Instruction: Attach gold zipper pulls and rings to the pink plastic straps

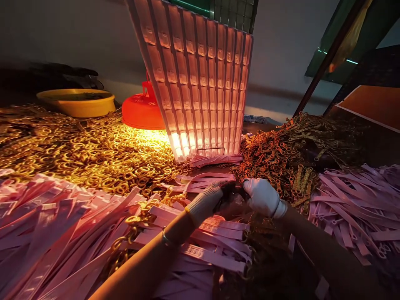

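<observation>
Perhaps could snag pink straps [222, 241] on gold-coloured chain [133, 219] by dragging; cannot tell hold of left grip [211, 198] or right grip [261, 197].

Pale grey wall [278, 50] stood behind the far edge of the table [215, 170], darkening toward the left. Gridded panel [234, 16], possibly a window, showed at top centre. Red-shaded lamp [142, 111] was lit along the far side, left of centre; its warm yellow light fell downward. Past the far right corner, a slanting dark pole [326, 62] crossed a green panel [329, 35]. Right side was dim.
</observation>
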